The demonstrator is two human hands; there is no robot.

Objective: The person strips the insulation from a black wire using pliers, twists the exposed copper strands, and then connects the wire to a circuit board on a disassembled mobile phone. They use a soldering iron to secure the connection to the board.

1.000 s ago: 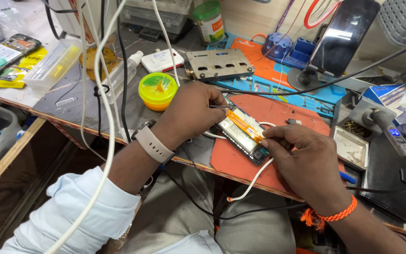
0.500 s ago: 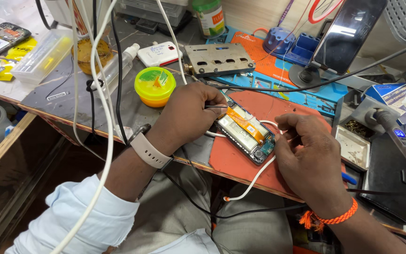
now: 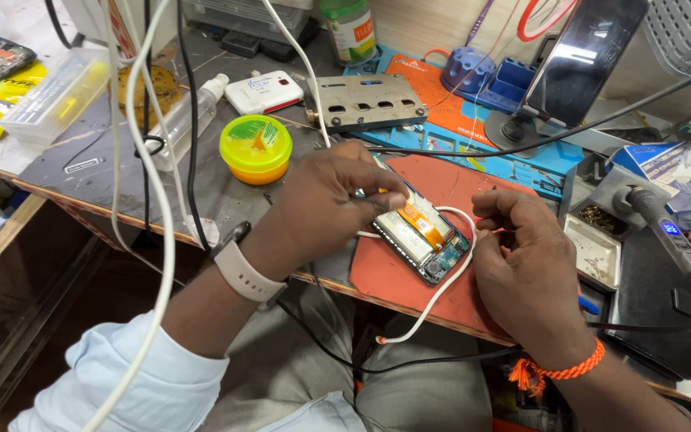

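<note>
On the cluttered counter [image 3: 81, 172], the opened phone [image 3: 421, 236] lies on my red mat [image 3: 473, 180], long axis running away to the upper left. My left hand [image 3: 325, 200] pinches its top end; my right hand [image 3: 525, 256], fingers curled, sits just beside its right edge.

Just one camera here, worn on the person's head, so there's no second view to overlap with. It looks steeply down and a bit forward over the table [image 3: 225, 200], close in. The left hand [image 3: 325, 200] and right hand [image 3: 525, 264] sit around the middle of the frame, with both forearms coming up from the bottom edge. The near table edge runs diagonally across the lower left, the person's lap shows below it, and the cluttered far side fills the top.
</note>
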